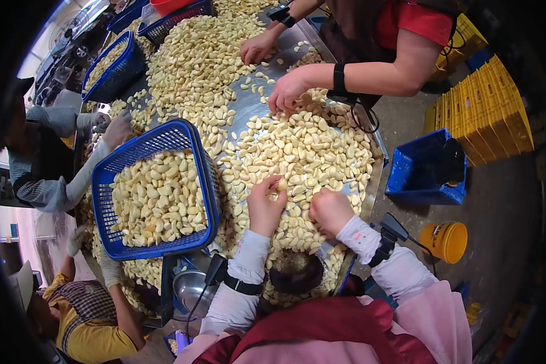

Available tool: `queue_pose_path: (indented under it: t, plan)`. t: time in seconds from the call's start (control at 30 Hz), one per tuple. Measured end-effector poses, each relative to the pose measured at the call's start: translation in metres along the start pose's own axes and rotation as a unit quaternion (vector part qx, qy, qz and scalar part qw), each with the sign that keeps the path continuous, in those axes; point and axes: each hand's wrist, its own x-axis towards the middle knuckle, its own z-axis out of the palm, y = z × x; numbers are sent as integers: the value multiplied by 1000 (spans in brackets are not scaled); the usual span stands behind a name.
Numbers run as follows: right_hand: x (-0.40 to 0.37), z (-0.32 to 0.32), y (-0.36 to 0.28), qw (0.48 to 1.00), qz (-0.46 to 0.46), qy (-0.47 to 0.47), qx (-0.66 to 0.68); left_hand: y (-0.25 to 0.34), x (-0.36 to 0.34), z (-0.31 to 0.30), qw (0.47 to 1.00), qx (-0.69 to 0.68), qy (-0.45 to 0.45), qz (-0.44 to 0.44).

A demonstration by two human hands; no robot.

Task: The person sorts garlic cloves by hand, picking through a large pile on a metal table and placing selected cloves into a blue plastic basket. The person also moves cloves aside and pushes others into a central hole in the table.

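Pale peeled cloves (291,151), which look like garlic, cover a metal table (242,103) in a thick layer. My left hand (267,205) is over the pile, its thumb and fingertips pinched together on a pale clove (282,185). To its right, my right hand (331,212) is curled low over the cloves with its fingers bent inward; whatever it may hold is hidden. A blue plastic basket (209,188) full of cloves stands left of my hands. Below my hands, near the table's front edge, is a dark round opening (296,273).
Across the table, a co-worker's two hands (288,91) touch the cloves. Two more people (97,309) work at the left. A metal bowl (191,291) sits below the basket. On the right are a blue crate (400,176), a yellow bucket (452,242) and stacked yellow crates (485,112).
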Motion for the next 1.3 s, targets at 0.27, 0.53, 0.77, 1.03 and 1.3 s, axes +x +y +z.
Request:
queue_pose_path:
  t: [0.27, 0.53, 0.77, 1.03, 1.3]
  plan:
    - [18, -13, -16, 913, 133, -51, 383, 13, -14, 0, 994, 74, -15, 81]
    - [14, 17, -21, 995, 38, -35, -88, 18, -16, 6, 880, 415, -77, 216]
    - [19, 20, -19, 990, 126, -60, -7, 6, -33, 13, 898, 420, -17, 128]
    - [20, -10, -18, 784, 234, -150, 555, 24, -55, -4, 971, 199, 54, 121]
    - [82, 22, -43, 997, 4, 40, -59, 3, -21, -34, 941, 324, 82, 50]
